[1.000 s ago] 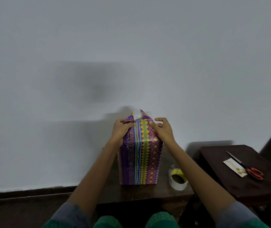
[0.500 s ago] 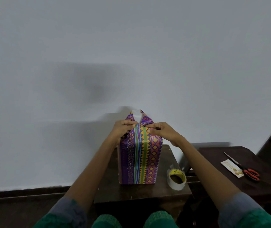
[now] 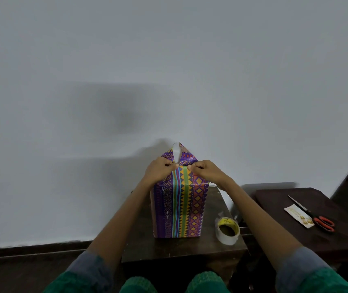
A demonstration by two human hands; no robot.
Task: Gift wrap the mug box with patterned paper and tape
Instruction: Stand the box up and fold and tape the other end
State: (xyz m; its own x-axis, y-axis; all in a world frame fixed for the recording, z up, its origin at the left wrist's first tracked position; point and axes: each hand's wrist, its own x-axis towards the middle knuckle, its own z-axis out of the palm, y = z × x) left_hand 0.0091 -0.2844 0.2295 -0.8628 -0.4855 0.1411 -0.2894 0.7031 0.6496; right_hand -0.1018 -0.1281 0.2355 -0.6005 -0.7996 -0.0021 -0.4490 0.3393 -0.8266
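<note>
The wrapped box stands upright in the middle of the small table. The left hand and right hand each pinch, I think, the thin paper at its top edge. The paper tears easily; hold folds, not flaps.

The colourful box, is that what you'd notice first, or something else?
Yes: the bright zigzag-patterned wrapped box stands upright on a small dark table, with the left hand and right hand pinching its top edge. A tape roll sits beside it, and red-handled scissors lie on another table to the right.
</note>
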